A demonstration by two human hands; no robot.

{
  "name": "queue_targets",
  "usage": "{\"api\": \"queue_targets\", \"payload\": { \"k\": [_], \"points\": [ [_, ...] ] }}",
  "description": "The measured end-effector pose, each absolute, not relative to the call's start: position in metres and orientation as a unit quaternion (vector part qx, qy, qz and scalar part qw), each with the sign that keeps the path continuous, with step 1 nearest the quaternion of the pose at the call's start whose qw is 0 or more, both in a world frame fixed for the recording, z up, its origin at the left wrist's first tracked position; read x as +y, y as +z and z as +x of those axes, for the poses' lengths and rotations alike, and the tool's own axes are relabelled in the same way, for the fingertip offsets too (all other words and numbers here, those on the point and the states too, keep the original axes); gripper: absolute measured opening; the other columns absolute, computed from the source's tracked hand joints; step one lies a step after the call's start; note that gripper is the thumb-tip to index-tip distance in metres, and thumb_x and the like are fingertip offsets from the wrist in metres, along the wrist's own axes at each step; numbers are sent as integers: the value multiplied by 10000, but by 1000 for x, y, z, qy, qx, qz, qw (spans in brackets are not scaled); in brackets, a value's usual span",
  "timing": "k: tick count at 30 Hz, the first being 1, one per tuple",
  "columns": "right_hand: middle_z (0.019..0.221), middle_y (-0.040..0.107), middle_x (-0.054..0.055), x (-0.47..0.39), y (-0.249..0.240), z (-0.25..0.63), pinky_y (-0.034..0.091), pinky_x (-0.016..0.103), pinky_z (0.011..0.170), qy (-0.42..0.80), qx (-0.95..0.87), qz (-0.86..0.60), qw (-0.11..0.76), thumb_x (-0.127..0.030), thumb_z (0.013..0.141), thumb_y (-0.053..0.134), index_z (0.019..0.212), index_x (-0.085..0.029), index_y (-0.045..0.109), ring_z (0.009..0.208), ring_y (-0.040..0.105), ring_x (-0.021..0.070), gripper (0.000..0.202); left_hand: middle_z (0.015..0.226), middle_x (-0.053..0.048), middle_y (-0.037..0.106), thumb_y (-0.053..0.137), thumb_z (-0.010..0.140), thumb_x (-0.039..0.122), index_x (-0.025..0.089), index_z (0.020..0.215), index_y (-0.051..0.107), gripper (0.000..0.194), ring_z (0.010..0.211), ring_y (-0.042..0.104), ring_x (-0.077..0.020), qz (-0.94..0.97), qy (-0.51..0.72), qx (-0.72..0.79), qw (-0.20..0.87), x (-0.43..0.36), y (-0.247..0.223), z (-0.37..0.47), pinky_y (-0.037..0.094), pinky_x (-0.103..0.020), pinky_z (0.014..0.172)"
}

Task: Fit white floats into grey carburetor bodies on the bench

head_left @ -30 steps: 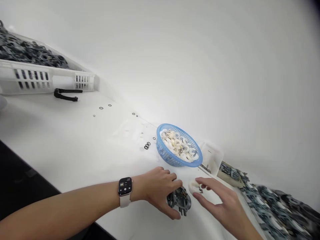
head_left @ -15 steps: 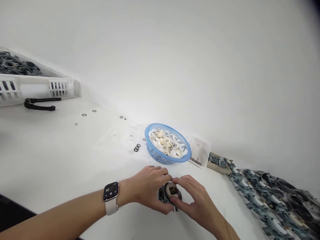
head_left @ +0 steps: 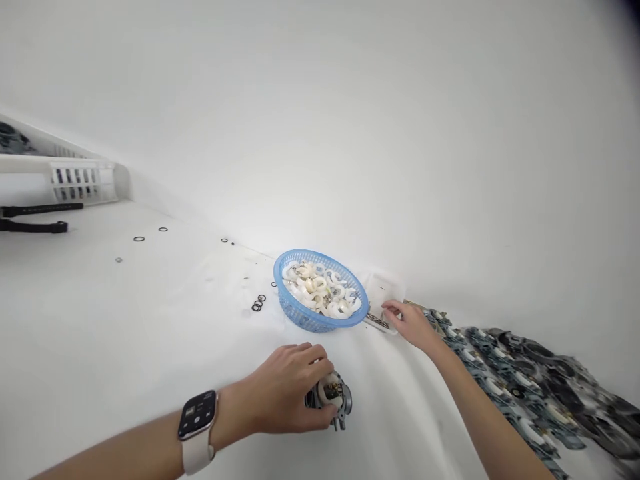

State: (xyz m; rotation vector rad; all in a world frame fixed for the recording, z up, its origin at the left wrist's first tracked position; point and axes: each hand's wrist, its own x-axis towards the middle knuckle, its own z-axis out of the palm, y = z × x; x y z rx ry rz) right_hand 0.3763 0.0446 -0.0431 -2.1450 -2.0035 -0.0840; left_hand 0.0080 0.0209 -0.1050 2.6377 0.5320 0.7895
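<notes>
Fingers of our left hand grasped the metal part, thumb on the near side and the other fingers on the far side. A white ring sat in the part's upward face, with brass-coloured details showing at its centre. We had the part over the table, nearer to us than the blue basket.

Our right hand was at the white tray, fingertips bent over its inside, close to the pins. Whether those fingertips gripped a pin, we could not tell.

We wore a watch on the left wrist. The basket stood just beside the tray and contained a heap of white floats. Black O-rings lay on the table, left of the basket. Farther left, a black strap lay in front of a slotted crate. Right of the tray, assemblies extended in rows, many with white pieces fitted.
</notes>
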Motion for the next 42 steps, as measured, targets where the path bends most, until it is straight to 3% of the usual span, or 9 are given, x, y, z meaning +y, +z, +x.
{"api": "queue_targets", "payload": {
  "k": [4, 8, 16, 23, 28, 31, 34, 42],
  "points": [
    [952, 751, 68, 79, -59, 395, 527, 325, 806, 7, -670, -742, 33, -267, 939, 606, 993, -185, 720, 888, 689, 204, 151, 952, -9, 632, 643, 876, 375, 236, 961, 543, 190, 838, 610, -205, 927, 275, 194, 166, 19, -105, 10, 474, -326, 742],
    [1068, 699, 50, 99, -78, 393, 576, 381, 829, 25, -665, -746, -13, -380, 981, 638, 1083, -151, 675, 916, 679, 186, 253, 960, 1, 631, 658, 867, 362, 241, 949, 526, 198, 842, 605, -199, 928, 270, 194, 167, 18, -106, 11, 466, -319, 751],
    [1162, 677, 69, 110, -84, 395, 576, 409, 869, 38, -665, -746, -16, -362, 989, 632, 1161, -159, 655, 993, 672, 206, 267, 965, -1, 631, 663, 868, 370, 246, 969, 528, 209, 831, 603, -204, 930, 264, 194, 168, 19, -104, 10, 464, -319, 741],
    [954, 748, 97, 90, -55, 391, 530, 372, 852, 66, -665, -733, 127, -280, 923, 622, 952, -165, 729, 891, 679, 220, 159, 956, 6, 628, 672, 869, 360, 240, 950, 529, 203, 832, 601, -194, 929, 270, 192, 167, 19, -106, 10, 444, -307, 722],
    [982, 771, 123, 44, -48, 362, 547, 350, 789, 145, -663, -695, 238, -435, 865, 628, 974, -164, 758, 892, 701, 263, 320, 945, 3, 629, 661, 886, 376, 238, 957, 532, 202, 812, 600, -194, 930, 269, 190, 163, 19, -104, 10, 449, -312, 710],
    [890, 752, 93, 6, -61, 321, 541, 326, 677, 193, -651, -666, 309, -527, 862, 649, 994, -178, 750, 728, 659, 207, 387, 965, 2, 634, 663, 885, 371, 238, 969, 533, 204, 820, 605, -200, 932, 265, 191, 160, 19, -103, 9, 462, -320, 706],
    [827, 709, 62, -26, -76, 274, 477, 297, 561, 305, -603, -601, 426, -494, 816, 751, 922, -184, 749, 586, 560, 142, 327, 985, 0, 639, 669, 874, 342, 241, 1003, 539, 208, 828, 608, -207, 934, 265, 185, 151, 20, -103, 10, 477, -333, 712],
    [639, 538, -26, -48, -92, 225, 293, 244, 488, 484, -482, -563, 466, -437, 773, 803, 860, -169, 745, 524, 397, 81, 288, 994, -31, 648, 634, 886, 275, 239, 1051, 554, 187, 879, 623, -212, 936, 261, 171, 162, 18, -100, 12, 516, -343, 782]
  ]
}}
